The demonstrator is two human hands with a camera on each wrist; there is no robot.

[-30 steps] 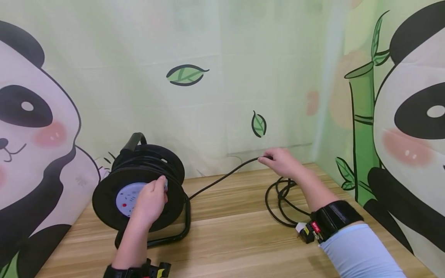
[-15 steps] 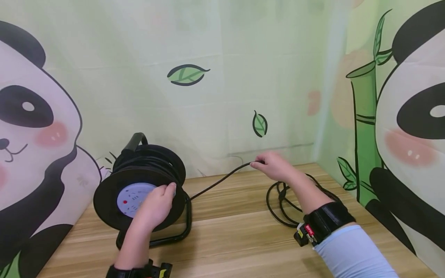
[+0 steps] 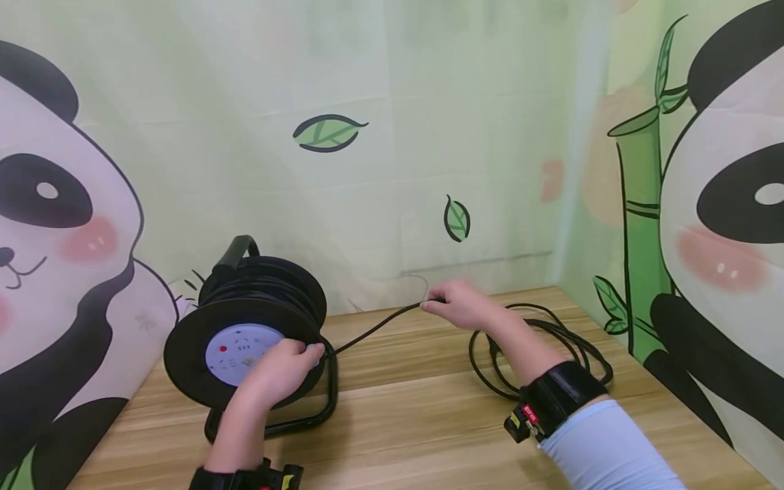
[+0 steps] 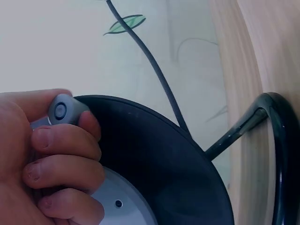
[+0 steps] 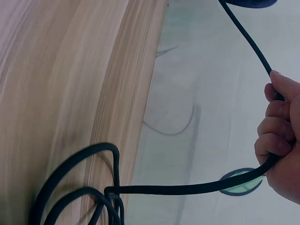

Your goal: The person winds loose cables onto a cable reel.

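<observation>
A black cable reel (image 3: pixel 186 350) stands on the table at the left, with a pale blue socket panel (image 3: pixel 233 357) on its front face. My left hand (image 3: pixel 278 371) is at the lower right of that face, fingers curled round a grey crank knob (image 4: pixel 63 110). To the right, my right hand (image 3: pixel 462 304) grips the black cable (image 3: pixel 380 325) in a closed fist, raised above the tabletop. From this fist one stretch runs down to the reel, sagging slightly. In the right wrist view the other stretch (image 5: pixel 164 190) leads back to loose coils.
Loose cable coils (image 3: pixel 603 357) lie on the wooden table (image 3: pixel 398 435) under and beside the right forearm. The reel's tubular stand (image 3: pixel 333 381) reaches toward the table's middle. A printed panda curtain (image 3: pixel 392 170) hangs close behind the table.
The left hand and knob have swung down and right, and the socket panel has turned clockwise. The right hand has moved left and lower toward the reel, still gripping the cable.
</observation>
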